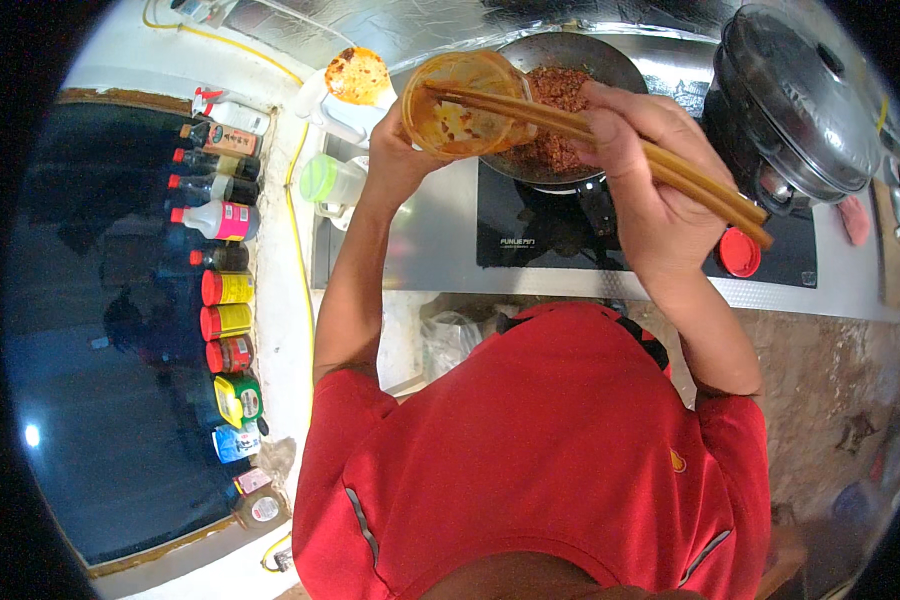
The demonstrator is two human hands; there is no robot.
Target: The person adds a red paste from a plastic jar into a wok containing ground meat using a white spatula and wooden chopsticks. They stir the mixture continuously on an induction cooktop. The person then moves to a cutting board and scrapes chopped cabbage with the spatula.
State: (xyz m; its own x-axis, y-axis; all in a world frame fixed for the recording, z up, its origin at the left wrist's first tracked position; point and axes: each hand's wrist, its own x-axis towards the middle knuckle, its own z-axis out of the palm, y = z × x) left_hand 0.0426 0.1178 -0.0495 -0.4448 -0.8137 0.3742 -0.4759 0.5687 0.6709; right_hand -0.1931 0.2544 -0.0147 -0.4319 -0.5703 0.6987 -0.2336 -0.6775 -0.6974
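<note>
My left hand (pixel 399 142) grips a clear plastic jar (pixel 450 139), tilted so its mouth faces me. Orange oil and dark bits cling to its inner wall. In my right hand (pixel 660 172) is a pair of wooden chopsticks (pixel 529 114), their tips inside the jar. Just behind sits a dark wok (pixel 529 49) on a black glass cooktop (pixel 525 214), holding a reddish-brown minced food (pixel 559 90). The jar and right hand hide part of the wok. A red round lid (pixel 739 252) lies on the cooktop's right side.
A large lidded metal pot (pixel 802 105) stands right of the wok. At left are an orange-stained round surface (pixel 356 75) and a green-lidded container (pixel 321 178). Several sauce bottles and jars (pixel 225 223) line the window ledge. A yellow cable (pixel 298 247) runs along the wall.
</note>
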